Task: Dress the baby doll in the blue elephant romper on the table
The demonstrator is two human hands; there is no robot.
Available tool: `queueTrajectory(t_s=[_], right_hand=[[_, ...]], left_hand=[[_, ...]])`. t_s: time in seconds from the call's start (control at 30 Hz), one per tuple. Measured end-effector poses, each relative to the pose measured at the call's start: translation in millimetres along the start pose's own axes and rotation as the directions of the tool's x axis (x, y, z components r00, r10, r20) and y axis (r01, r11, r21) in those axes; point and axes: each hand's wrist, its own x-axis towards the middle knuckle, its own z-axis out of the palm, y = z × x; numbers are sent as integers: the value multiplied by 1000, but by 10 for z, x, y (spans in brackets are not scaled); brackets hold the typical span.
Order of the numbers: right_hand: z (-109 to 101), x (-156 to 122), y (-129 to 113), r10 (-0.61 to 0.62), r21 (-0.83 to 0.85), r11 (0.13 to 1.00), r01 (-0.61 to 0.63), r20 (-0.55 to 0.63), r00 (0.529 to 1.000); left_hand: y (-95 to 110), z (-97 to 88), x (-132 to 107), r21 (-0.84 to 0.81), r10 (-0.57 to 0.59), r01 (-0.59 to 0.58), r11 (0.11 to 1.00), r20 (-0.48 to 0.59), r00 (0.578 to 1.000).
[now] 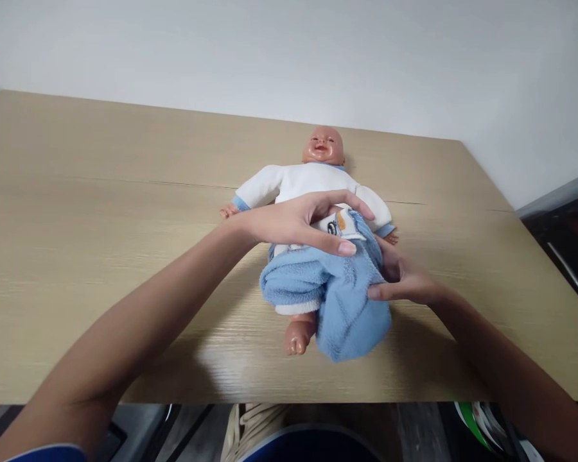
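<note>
A baby doll [324, 146] lies on its back on the wooden table, head away from me. It wears a white top [313, 179] with blue cuffs. Fuzzy blue doll pants [351, 301] with a printed patch at the waist cover its legs. One bare doll foot [297, 335] sticks out of a white-edged leg; the other foot is hidden inside the cloth. My left hand [308, 221] reaches across the doll's waist, thumb and fingers apart around the patch, thumb resting on the pants. My right hand [402, 276] grips the side of the pants, thumb on top, other fingers partly hidden.
The wooden table [101, 212] reaches back to a white wall [270, 58]. Its near edge runs just past the doll's feet. A dark object [563, 237] stands beyond the right edge. Below the table are a chair part and several items on the floor.
</note>
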Motion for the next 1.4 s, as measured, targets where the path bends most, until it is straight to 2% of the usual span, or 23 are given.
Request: queueTrajectory(t_s=[0.1,0.17,0.27,0.33,0.4,0.47,0.57,0.67,0.73,0.77,0.83,0.93,1.0,1.03,1.17,1.23,1.3,1.4], right_hand=[[-24,-32,-29,92,-141,987,-79,88,992],[-19,-49,-35,85,-120,990,-76,75,994],[16,-55,-18,-12,41,999,15,-81,997],[40,-42,1,-62,87,993,82,-207,976],[50,-25,10,-87,73,991,109,-256,963],[39,-14,0,-82,44,995,93,-210,974],[-9,-26,-46,1,10,1000,0,-21,1000],[-57,-74,-78,100,-29,995,-96,163,982],[-75,-111,-66,118,-16,993,-117,203,972],[-80,-125,-51,113,12,993,-117,184,976],[-89,-135,-12,80,89,992,-86,74,994],[-105,-108,30,35,136,990,-21,-99,995],[-116,-84,31,39,107,994,-29,-91,995],[-118,-76,24,54,84,995,-50,-44,998],[-74,-100,-11,120,4,992,-124,230,966],[-23,-134,-12,128,-10,991,-131,292,948],[20,-168,5,141,-15,990,-143,284,948],[26,-189,70,105,36,993,-110,124,987]], left_hand=[[-70,57,30,-63,31,-30,998,27,999],[-105,85,28,-64,20,-17,998,41,999],[-150,74,16,-9,-41,41,999,77,996],[-169,45,9,12,-107,107,994,178,978],[-174,23,5,7,-146,150,989,280,949],[-165,20,5,-31,-126,143,989,328,936],[-148,53,18,-77,-43,75,994,354,934],[-150,109,35,-88,8,24,996,351,936],[-158,143,43,-93,23,8,996,322,947],[-161,156,45,-98,26,4,995,308,951],[-155,175,46,-116,11,29,993,328,945],[-128,196,38,-164,-46,139,977,470,881],[-121,204,30,-169,-72,189,967,532,844],[-126,206,27,-162,-76,188,969,528,846],[-190,202,31,-117,-36,87,989,377,926],[-222,201,39,-119,-8,51,992,335,942],[-236,202,41,-143,-5,54,988,327,945],[-215,203,28,-197,-42,118,973,352,935]])
